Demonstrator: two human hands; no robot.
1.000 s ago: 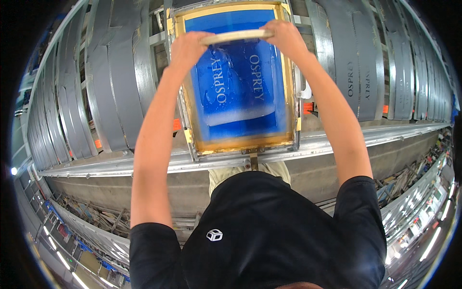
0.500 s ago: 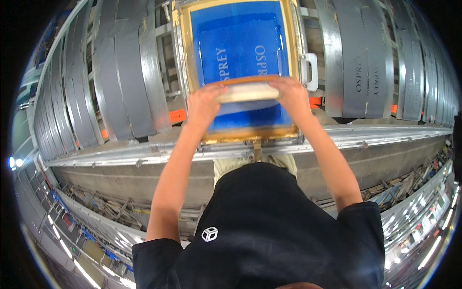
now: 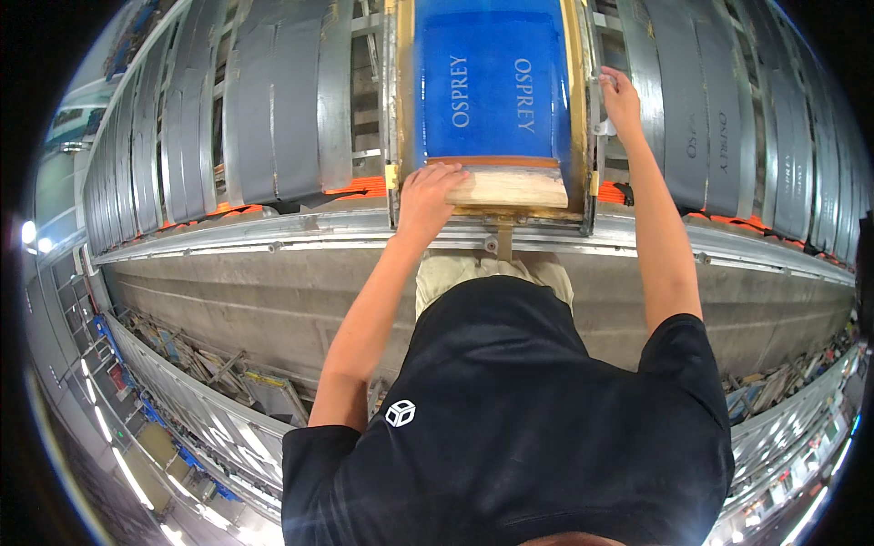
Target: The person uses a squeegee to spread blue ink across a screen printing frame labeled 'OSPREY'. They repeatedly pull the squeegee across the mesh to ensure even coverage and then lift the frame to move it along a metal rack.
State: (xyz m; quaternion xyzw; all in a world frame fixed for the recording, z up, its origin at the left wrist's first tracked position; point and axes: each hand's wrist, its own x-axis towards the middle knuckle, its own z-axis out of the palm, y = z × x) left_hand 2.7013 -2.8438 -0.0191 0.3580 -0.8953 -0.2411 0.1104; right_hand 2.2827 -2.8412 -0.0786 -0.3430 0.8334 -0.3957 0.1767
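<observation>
A squeegee with a pale wooden grip [image 3: 510, 188] and a reddish-brown blade lies across the near end of a blue printing screen [image 3: 496, 100]. Its left end is under my left hand [image 3: 430, 196], whose fingers bend over the wood. The screen has light lettering in two columns and sits in a yellowish frame [image 3: 579, 82]. Beside the frame's right edge, my right hand [image 3: 622, 105] is closed around a white handle [image 3: 602, 128], mostly hidden by the fingers. The squeegee's right end has no hand on it.
Grey fabric pieces [image 3: 273, 100] lie on metal-edged boards to the left. More grey pieces [image 3: 696, 109], some with dark lettering, lie to the right. A metal rail [image 3: 346, 227] runs along the near side, with orange material [image 3: 360, 187] showing beside the boards.
The squeegee has come nearer to me, to the screen's near end. My right hand has left it and moved right to the white handle. My left hand remains on it.
</observation>
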